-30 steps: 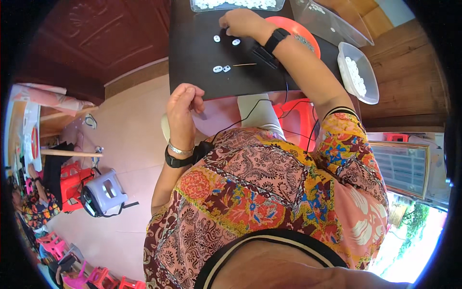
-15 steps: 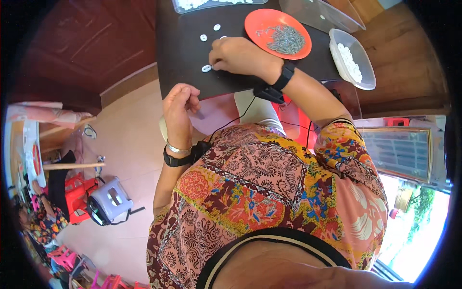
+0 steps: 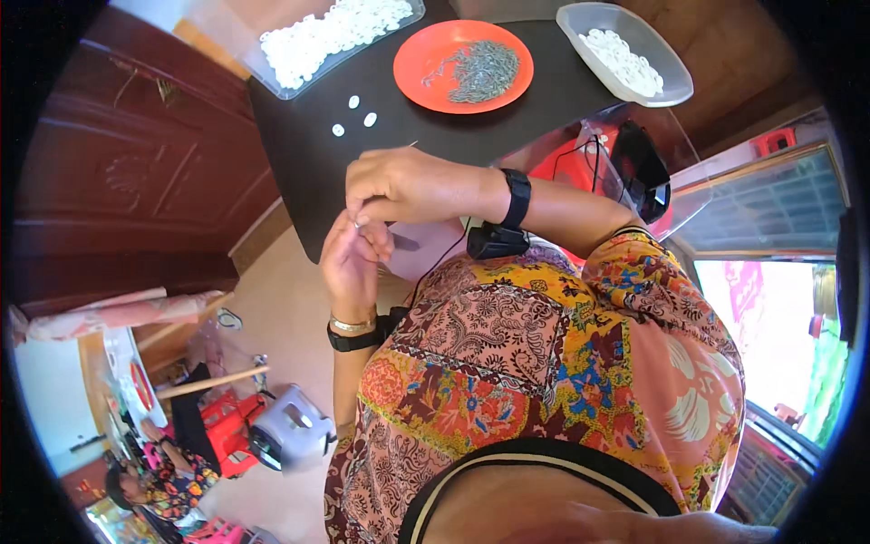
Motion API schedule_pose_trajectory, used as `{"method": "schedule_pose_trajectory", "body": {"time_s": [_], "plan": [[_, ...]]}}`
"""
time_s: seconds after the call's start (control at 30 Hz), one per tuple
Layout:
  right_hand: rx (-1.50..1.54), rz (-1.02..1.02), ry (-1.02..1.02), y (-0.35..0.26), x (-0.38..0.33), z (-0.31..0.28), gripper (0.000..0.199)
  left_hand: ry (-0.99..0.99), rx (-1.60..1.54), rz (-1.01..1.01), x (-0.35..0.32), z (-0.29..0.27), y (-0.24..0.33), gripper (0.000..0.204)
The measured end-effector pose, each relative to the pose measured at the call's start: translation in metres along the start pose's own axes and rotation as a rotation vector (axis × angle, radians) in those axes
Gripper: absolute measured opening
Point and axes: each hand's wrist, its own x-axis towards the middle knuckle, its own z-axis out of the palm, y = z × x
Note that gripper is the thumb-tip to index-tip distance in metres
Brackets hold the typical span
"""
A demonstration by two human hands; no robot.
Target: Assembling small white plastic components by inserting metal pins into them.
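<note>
My right hand (image 3: 394,186) and my left hand (image 3: 356,254) meet at the fingertips over the near left edge of the table. Between their pinched fingers a small white piece (image 3: 357,223) just shows; most of it is hidden. Past my right hand, three small white oval pieces with holes (image 3: 370,119) lie loose on the dark table (image 3: 299,150). An orange plate (image 3: 412,72) farther off holds a heap of small grey metal nails or pins (image 3: 488,71), too fine to tell which.
A clear tray (image 3: 288,92) of many white pieces stands at the far left. At the far right is a translucent bin (image 3: 675,77) of white rings. Red stools (image 3: 227,426), a lilac-grey plastic case (image 3: 294,426) and another person (image 3: 172,476) are at the lower left.
My right hand has drawn back from the oval pieces to my left hand, and their fingertips now touch. One fewer oval piece lies on the table. The view has shifted.
</note>
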Motion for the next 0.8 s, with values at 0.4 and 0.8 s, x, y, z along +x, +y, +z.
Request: {"method": "schedule_pose_trajectory", "body": {"time_s": [0.4,0.8], "plan": [[-0.14,0.061,0.156,-0.006,-0.024,-0.002,0.011,0.028,0.108,0.025,0.007,0.016,-0.003,0.017],[-0.898,0.272,-0.225,0.065,0.026,-0.124,0.016,0.135,0.177,0.064,-0.001,0.001,0.003,0.015]]}}
